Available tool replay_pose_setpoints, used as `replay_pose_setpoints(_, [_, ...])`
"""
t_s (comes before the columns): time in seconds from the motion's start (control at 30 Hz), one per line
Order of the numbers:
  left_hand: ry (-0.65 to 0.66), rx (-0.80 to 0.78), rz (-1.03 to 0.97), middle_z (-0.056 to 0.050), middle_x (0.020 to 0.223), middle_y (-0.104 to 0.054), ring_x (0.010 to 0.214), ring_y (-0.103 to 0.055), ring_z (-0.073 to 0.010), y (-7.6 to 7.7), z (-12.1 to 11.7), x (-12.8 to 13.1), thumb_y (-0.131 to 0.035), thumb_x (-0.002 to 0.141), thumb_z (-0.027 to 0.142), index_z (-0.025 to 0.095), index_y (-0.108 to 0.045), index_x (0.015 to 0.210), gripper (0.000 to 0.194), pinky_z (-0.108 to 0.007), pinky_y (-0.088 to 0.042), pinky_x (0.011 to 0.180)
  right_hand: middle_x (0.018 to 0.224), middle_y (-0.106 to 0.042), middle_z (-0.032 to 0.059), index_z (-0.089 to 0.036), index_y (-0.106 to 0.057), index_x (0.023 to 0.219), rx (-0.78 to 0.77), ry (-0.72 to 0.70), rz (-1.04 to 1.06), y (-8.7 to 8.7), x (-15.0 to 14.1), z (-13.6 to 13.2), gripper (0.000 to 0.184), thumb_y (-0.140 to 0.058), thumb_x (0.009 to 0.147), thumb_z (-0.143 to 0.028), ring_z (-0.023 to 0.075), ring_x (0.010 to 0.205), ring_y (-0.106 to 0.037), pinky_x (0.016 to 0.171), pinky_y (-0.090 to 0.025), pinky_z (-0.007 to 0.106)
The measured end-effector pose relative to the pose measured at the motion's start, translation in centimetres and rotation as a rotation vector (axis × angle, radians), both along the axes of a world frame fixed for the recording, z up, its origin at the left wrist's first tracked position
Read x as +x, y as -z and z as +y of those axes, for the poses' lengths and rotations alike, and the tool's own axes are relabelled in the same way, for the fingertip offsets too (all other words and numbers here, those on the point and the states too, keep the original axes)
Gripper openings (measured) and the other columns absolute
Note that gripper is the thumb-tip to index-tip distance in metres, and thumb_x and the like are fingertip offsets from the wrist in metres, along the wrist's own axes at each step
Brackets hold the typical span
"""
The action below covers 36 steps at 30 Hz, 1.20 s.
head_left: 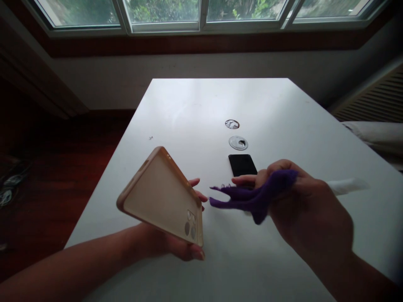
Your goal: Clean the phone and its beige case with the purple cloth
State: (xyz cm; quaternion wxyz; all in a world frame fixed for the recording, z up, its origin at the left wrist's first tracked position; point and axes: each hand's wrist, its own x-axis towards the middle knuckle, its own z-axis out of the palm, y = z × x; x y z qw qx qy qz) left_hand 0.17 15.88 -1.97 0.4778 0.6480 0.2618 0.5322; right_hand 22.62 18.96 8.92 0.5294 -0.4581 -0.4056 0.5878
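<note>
A tan phone case (157, 195) is tilted above the table, its hollow inner side facing me and its camera holes at the lower right. My left hand (181, 247) grips it from beneath, thumb at the lower edge and fingertips showing past the right edge; the palm is hidden behind it. To the right, my right hand (310, 209) pinches a frayed purple cloth (258, 195), which hangs toward the case without touching it. Just beyond the right fingers lies a flat black rectangular object (242, 165) on the white table (189, 109).
Behind the black object is a round grey grommet (238, 143) with a dark opening, and farther back a round hole-like disc (232, 124). Something white (348, 186) lies behind my right wrist. A window (163, 12) spans the far wall. Cables (9, 188) are on the floor at left.
</note>
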Motion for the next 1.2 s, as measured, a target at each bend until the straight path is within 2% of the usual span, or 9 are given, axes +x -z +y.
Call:
replay_pose_setpoints(0.13, [-0.018, 0.013, -0.080, -0.009, 0.122, -0.051, 0.095, -0.057, -0.0209, -0.2, 0.0, 0.0, -0.080, 0.063, 0.073, 0.032, -0.032, 0.147, 0.105, -0.037, -0.053, 0.086, 0.086, -0.071, 0.0056, -0.022, -0.053, 0.096, -0.320, -0.070, -0.240, 0.5, -0.2, 0.0, 0.030, -0.052, 0.090, -0.051, 0.0228, 0.063, -0.068, 0.049, -0.056, 0.034])
replay_pose_setpoints(0.2, [-0.003, 0.016, -0.095, -0.008, 0.124, -0.051, 0.097, -0.057, -0.0200, -0.3, 0.1, -0.2, -0.083, 0.063, 0.068, 0.031, -0.035, 0.147, 0.104, -0.034, -0.052, 0.086, 0.092, -0.071, 0.0068, -0.022, -0.053, 0.102, -0.328, -0.138, -0.421, 0.9, -0.2, -0.2, 0.035, -0.049, 0.093, -0.056, 0.0202, 0.062, -0.066, 0.047, -0.054, 0.030])
replay_pose_setpoints(0.4, [0.083, -0.054, -0.101, -0.009, 0.125, -0.053, 0.101, -0.057, -0.0204, -0.1, 0.3, -0.8, -0.090, 0.060, 0.053, 0.026, -0.030, 0.152, 0.113, -0.030, -0.053, 0.088, 0.083, -0.068, 0.0028, -0.024, -0.065, 0.108, 0.212, -0.149, -0.955, -0.8, 0.2, -1.8, 0.032, -0.055, 0.095, -0.052, 0.0121, 0.065, -0.062, 0.053, -0.048, 0.019])
replay_pose_setpoints(0.47, [0.080, -0.051, -0.113, -0.010, 0.125, -0.053, 0.101, -0.057, -0.0209, 0.0, 0.2, -0.8, -0.089, 0.061, 0.054, 0.026, -0.030, 0.153, 0.113, -0.030, -0.054, 0.086, 0.087, -0.070, 0.0028, -0.026, -0.067, 0.108, 0.286, -0.105, -1.043, -1.4, 0.5, -2.1, 0.030, -0.055, 0.095, -0.051, 0.0121, 0.067, -0.063, 0.054, -0.049, 0.019])
replay_pose_setpoints(0.67, [0.092, -0.067, -0.056, -0.010, 0.125, -0.053, 0.101, -0.058, -0.0217, -0.4, 0.1, -0.8, -0.085, 0.066, 0.055, 0.029, -0.031, 0.152, 0.105, -0.033, -0.054, 0.086, 0.082, -0.071, 0.0033, -0.027, -0.060, 0.124, -0.069, -0.102, -0.762, -1.3, 1.8, -0.9, 0.049, -0.060, 0.089, -0.063, 0.0151, 0.060, -0.065, 0.042, -0.048, 0.019])
replay_pose_setpoints(0.87, [0.099, -0.070, -0.063, -0.011, 0.123, -0.054, 0.099, -0.058, -0.0218, -0.5, 0.1, -0.9, -0.085, 0.066, 0.055, 0.028, -0.028, 0.154, 0.107, -0.034, -0.054, 0.085, 0.084, -0.072, 0.0042, -0.028, -0.055, 0.126, -0.177, -0.124, -0.517, -0.6, 2.7, 0.1, 0.065, -0.086, 0.071, -0.043, 0.0220, 0.065, -0.071, 0.051, -0.059, 0.029])
replay_pose_setpoints(1.07, [0.124, -0.081, -0.095, -0.011, 0.124, -0.053, 0.099, -0.057, -0.0219, 0.5, -0.2, -0.9, -0.088, 0.062, 0.053, 0.028, -0.025, 0.155, 0.115, -0.033, -0.053, 0.083, 0.095, -0.070, 0.0012, -0.027, -0.059, 0.116, 0.104, 0.205, -0.369, -0.9, 0.2, -1.1, 0.040, -0.077, 0.083, -0.040, 0.0166, 0.079, -0.072, 0.062, -0.060, 0.022])
replay_pose_setpoints(1.13, [0.151, -0.089, -0.086, -0.011, 0.125, -0.054, 0.099, -0.058, -0.0223, 0.6, -0.2, -1.0, -0.088, 0.062, 0.053, 0.028, -0.024, 0.155, 0.116, -0.035, -0.053, 0.087, 0.100, -0.069, -0.0001, -0.027, -0.058, 0.113, 0.272, 0.077, -0.424, -0.8, -0.8, -2.3, 0.030, -0.073, 0.087, -0.031, 0.0113, 0.086, -0.070, 0.067, -0.057, 0.016])
replay_pose_setpoints(1.2, [0.183, -0.081, -0.044, -0.012, 0.130, -0.053, 0.111, -0.058, -0.0274, 0.4, -0.1, -1.4, -0.086, 0.065, 0.054, 0.029, -0.023, 0.155, 0.113, -0.044, -0.047, 0.103, 0.105, -0.067, 0.0004, -0.029, -0.053, 0.125, 0.421, -0.269, -0.544, -0.5, -1.5, -3.4, 0.038, -0.068, 0.090, -0.026, 0.0091, 0.088, -0.068, 0.072, -0.056, 0.014])
